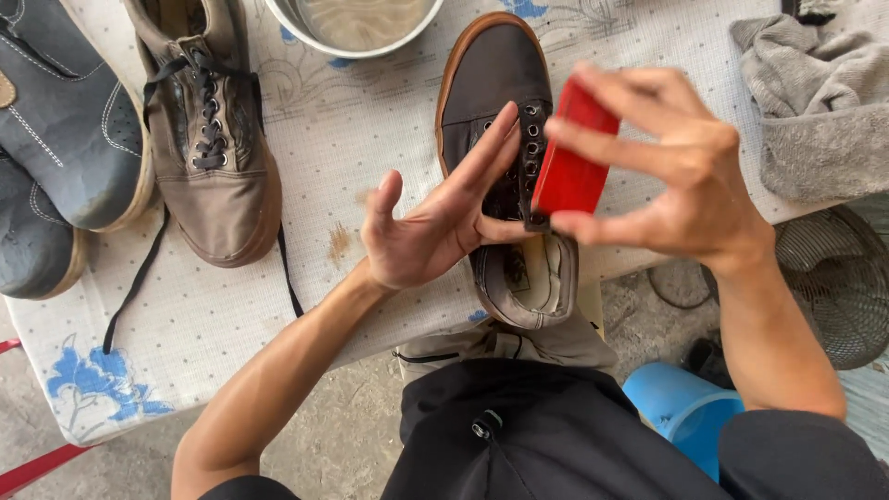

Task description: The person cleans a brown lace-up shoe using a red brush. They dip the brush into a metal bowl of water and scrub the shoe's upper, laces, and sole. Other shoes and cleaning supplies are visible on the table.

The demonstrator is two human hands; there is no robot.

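The dark brown sneaker (491, 83) with a tan rubber edge lies on the patterned tablecloth (333, 139), toe pointing away from the person and heel hanging over the near edge of the table. The right hand (676, 171) grips a red rectangular block (569, 157) between thumb and fingertips, fingers curled around its ends, just above the lace eyelets. The left hand (431, 227) is open, fingers spread and straight, its thumb and palm side resting against the shoe's tongue area (the two hands hide most of the shoe's middle).

To the left lies a second brown lace-up shoe (208, 139), its black lace (134, 282) trailing across the cloth. Further left, two grey-blue shoes (56, 120) overlap at the table's edge. A metal bowl (356, 28) sits beyond the sneaker's toe, near it. A grey rag (815, 102) is bunched at the right. Below the table are a blue bucket (681, 407) and a fan grille (838, 278).
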